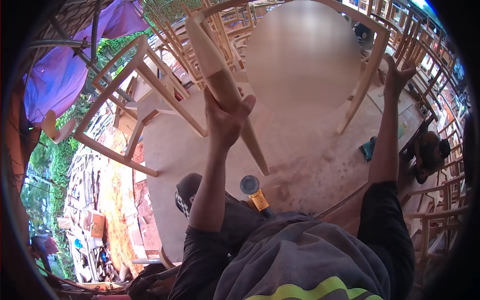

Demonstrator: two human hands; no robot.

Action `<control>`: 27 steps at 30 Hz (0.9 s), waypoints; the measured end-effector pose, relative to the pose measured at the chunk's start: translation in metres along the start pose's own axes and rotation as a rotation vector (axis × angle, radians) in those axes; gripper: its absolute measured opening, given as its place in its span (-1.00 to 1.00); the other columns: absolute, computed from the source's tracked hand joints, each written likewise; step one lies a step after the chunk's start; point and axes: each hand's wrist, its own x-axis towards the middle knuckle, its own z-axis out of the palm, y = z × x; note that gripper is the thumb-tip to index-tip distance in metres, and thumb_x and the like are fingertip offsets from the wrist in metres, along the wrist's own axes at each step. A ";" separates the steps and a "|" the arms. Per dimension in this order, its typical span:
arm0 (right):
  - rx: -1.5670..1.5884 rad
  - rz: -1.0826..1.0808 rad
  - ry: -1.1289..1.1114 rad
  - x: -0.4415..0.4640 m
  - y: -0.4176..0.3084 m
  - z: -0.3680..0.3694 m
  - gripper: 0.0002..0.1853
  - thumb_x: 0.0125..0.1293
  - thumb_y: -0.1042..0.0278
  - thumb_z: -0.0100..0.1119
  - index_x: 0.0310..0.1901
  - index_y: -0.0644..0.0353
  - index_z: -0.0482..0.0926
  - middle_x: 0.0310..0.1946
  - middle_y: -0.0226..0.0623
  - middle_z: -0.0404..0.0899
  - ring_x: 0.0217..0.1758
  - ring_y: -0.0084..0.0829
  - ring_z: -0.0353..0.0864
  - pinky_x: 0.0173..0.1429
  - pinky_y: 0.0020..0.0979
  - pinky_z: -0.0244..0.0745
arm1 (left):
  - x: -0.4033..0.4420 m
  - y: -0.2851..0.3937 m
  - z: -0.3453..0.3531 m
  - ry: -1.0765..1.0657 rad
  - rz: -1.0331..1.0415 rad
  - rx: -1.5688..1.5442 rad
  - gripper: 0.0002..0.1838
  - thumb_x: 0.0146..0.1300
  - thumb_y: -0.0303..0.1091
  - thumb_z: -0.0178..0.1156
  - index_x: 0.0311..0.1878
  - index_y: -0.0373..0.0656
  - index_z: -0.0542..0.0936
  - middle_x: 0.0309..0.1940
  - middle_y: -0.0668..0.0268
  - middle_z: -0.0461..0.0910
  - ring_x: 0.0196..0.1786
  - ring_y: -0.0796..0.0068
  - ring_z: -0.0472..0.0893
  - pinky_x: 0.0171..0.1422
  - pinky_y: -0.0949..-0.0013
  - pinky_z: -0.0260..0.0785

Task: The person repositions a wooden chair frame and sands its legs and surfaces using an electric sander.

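Note:
My left hand (227, 117) is wrapped around a thick, pale wooden leg of a chair frame (207, 55). This leg slants from the upper left down towards the tabletop. The frame's curved top rail reaches across to another leg (365, 85) on the right, and a large blurred disc hides the middle. Just right of that far leg, my right hand (397, 77) is raised with thumb and finger apart and nothing visible between them. Below my left hand, a yellow power tool with a round grey head (257, 195) lies at the near edge of the dusty worktable (175, 200).
Another wooden chair frame (145, 95) rests at the table's left. A green tool (368, 149) lies on the right side. Beyond it, a person (430, 150) is at the far right. Stacked chair frames (230, 25) fill the back, and a purple tarp (65, 75) hangs at left.

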 end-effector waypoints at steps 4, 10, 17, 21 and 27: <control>0.032 0.554 -1.061 0.023 0.149 0.024 -0.30 0.14 -0.05 0.38 0.16 0.32 0.44 0.01 -0.29 0.50 0.02 -0.47 0.51 0.21 -0.35 0.39 | -0.003 -0.028 0.006 0.134 -0.012 0.087 -0.56 0.03 -0.42 0.46 -0.06 -0.27 0.47 -0.42 0.33 0.61 -0.36 0.55 0.62 -0.28 0.42 0.50; -0.149 0.363 -0.829 -0.042 0.119 0.017 -0.48 0.09 0.13 0.48 -0.09 0.34 0.47 -0.35 -0.23 0.58 -0.39 -0.44 0.53 -0.39 -0.30 0.47 | -0.010 -0.071 -0.036 0.147 0.308 0.271 -0.75 0.02 -0.48 0.43 -0.32 -0.25 0.52 -0.55 0.43 0.47 -0.53 0.55 0.43 -0.42 0.40 0.37; -0.022 0.387 -0.665 -0.096 -0.021 -0.096 -0.40 0.21 0.14 0.39 0.08 0.33 0.28 -0.22 0.03 0.52 -0.24 -0.06 0.59 -0.16 -0.13 0.51 | -0.033 -0.021 -0.104 0.272 -0.106 -0.005 -0.34 -0.12 -0.70 0.30 0.16 -0.36 0.40 -0.31 0.22 0.51 -0.31 0.40 0.56 -0.26 0.41 0.56; 0.084 0.326 -0.707 -0.117 -0.067 -0.133 -0.34 0.28 0.14 0.36 0.21 0.22 0.18 -0.03 -0.02 0.45 0.05 -0.21 0.52 0.10 -0.18 0.46 | -0.026 -0.021 -0.140 0.301 -0.066 0.004 -0.49 -0.11 -0.61 0.26 0.01 -0.28 0.45 -0.40 0.25 0.49 -0.41 0.37 0.55 -0.21 0.35 0.53; 0.233 0.587 -0.960 -0.115 0.003 -0.209 -0.02 0.19 0.03 0.45 0.49 0.09 0.02 0.31 -0.13 0.24 0.40 -0.23 0.27 0.44 -0.15 0.24 | -0.027 -0.028 -0.160 0.273 -0.100 0.114 -0.65 0.09 -0.32 0.34 -0.10 -0.27 0.53 -0.33 0.23 0.54 -0.26 0.43 0.58 -0.07 0.29 0.49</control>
